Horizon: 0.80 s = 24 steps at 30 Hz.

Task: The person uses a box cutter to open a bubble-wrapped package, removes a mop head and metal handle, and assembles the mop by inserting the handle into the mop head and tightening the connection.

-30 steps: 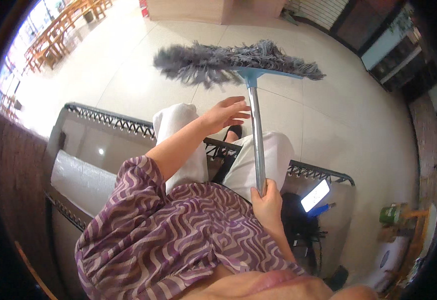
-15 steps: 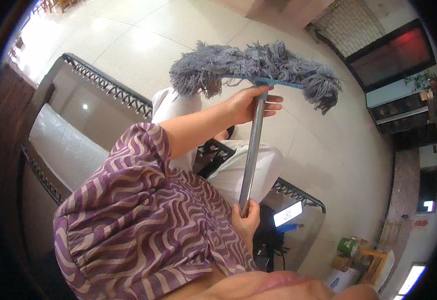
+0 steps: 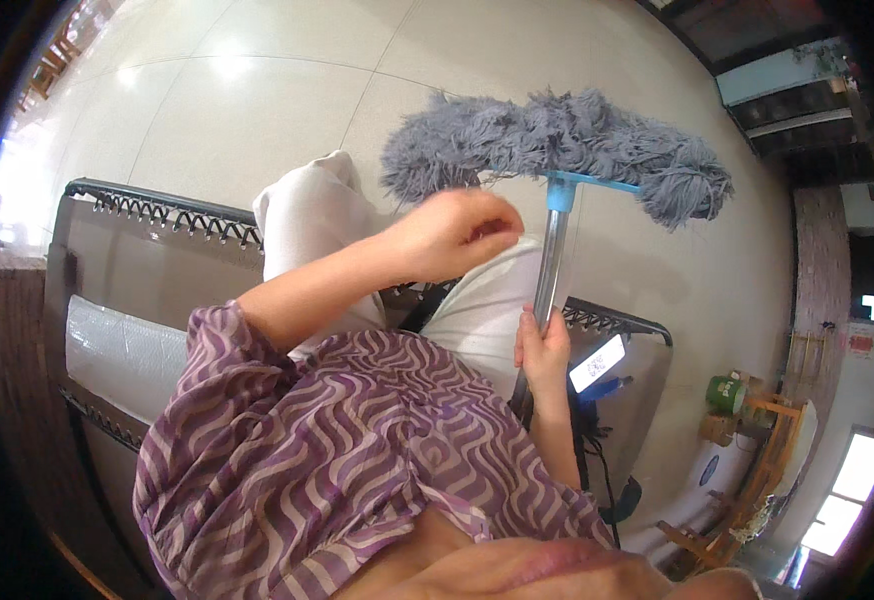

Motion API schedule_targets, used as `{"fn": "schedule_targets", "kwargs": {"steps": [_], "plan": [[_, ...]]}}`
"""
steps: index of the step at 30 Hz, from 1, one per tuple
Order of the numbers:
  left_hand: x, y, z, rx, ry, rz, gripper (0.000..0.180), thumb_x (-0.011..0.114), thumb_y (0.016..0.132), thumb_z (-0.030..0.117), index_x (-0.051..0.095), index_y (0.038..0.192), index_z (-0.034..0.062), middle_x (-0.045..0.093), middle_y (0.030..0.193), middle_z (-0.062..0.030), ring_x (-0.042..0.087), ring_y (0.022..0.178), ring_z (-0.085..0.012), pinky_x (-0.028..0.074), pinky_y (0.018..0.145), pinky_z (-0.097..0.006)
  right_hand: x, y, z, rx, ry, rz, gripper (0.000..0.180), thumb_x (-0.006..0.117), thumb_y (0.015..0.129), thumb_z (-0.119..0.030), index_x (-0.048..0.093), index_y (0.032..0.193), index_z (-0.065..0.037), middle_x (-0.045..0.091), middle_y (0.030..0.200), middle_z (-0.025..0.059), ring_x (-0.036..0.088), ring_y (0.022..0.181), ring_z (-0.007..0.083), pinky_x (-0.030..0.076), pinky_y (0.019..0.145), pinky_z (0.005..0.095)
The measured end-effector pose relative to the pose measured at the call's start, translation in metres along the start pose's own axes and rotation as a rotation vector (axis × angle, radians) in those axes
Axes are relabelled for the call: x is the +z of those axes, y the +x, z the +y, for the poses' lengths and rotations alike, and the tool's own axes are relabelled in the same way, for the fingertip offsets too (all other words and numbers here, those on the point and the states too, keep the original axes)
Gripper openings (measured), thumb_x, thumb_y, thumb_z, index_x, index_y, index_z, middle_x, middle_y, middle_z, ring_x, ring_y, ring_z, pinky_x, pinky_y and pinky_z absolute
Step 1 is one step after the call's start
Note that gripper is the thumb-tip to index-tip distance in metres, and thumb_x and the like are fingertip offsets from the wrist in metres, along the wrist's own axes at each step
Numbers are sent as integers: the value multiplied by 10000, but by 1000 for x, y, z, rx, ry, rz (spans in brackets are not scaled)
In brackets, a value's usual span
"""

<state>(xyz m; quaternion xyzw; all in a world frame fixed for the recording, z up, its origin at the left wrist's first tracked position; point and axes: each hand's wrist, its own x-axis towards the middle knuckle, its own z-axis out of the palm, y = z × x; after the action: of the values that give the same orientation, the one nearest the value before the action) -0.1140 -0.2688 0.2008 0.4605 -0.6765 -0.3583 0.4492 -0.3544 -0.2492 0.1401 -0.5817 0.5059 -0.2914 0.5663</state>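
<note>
A flat mop with a shaggy grey head is held head-up in front of me. Its light blue holder joins a metal handle. My right hand wraps round that handle over my right thigh. Left of the handle and just below the mop strands, my left hand is apart from the handle, fingers curled in. Whatever those fingers may hold is hidden.
I sit on a grey folding lounger with black lacing. A lit phone lies by my right forearm, with dark cables below it. Farther right stand a green tin and a wooden frame. Pale tiles cover the floor ahead.
My left hand has let go of the handle's upper part and drawn back with its fingers curled. The right hand has risen with the mop, which has shifted rightward.
</note>
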Motion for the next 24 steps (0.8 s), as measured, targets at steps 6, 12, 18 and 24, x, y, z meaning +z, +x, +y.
{"fn": "schedule_targets", "kwargs": {"steps": [6,12,18,24], "plan": [[-35,75,4,108,348,380,302,658,740,130,550,1002,26,539,1008,-147,539,910,-285,453,749,-343,-12,-21,19,38,-239,152,193,602,803,-170,537,884,-7,505,610,23,455,510,69,384,474,234],[8,115,-7,209,235,-43,362,617,774,306,536,935,-8,559,929,-202,543,894,-358,437,763,-388,-25,-42,23,164,-230,80,227,618,776,-200,560,901,-19,535,614,39,450,518,72,397,505,237],[12,149,4,-86,-140,-111,341,605,807,238,546,1020,-21,611,895,-139,562,789,-173,457,719,-279,-47,-44,11,190,-241,58,232,626,758,-184,558,900,-15,558,631,65,557,570,128,437,539,268],[13,124,4,193,63,-404,402,664,712,258,578,1012,5,523,1057,-187,517,966,-287,408,844,-332,-62,-41,23,243,-307,88,230,619,766,-188,552,891,-7,583,715,96,571,649,153,449,606,276]]}}
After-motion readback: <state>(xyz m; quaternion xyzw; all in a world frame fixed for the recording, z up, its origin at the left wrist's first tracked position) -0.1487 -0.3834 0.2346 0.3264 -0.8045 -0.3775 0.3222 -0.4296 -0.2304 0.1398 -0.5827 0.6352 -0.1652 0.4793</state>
